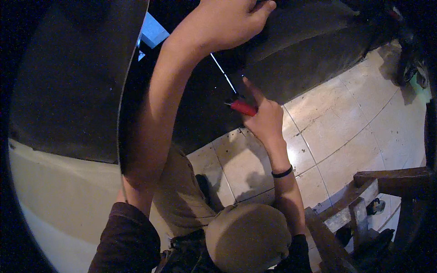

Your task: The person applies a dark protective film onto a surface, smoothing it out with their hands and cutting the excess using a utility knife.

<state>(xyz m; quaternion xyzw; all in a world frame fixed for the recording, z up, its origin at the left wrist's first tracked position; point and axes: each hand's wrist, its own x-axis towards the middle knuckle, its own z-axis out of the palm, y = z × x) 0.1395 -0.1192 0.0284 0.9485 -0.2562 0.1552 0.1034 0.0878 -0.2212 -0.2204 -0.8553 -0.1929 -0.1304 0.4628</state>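
The left arm is reaching up and forward, nearly straight. The left hand (227, 22) is curling shut against the edge of a dark panel (300, 50). The right arm is extending upward from below, a black wristband (282, 172) circling the wrist. The right hand (264, 119) is gripping the red handle of a screwdriver (236, 98), index finger pointing along the shaft, whose tip is angling up toward the panel.

Screwdriver (241, 107): red handle, silvery shaft. Beside it, dark grey-black panel (291, 50). Below, floor (337, 132) of pale cream tiles with dark grout lines. Black wristband (282, 173). Light-blue patch (152, 32) upper left.
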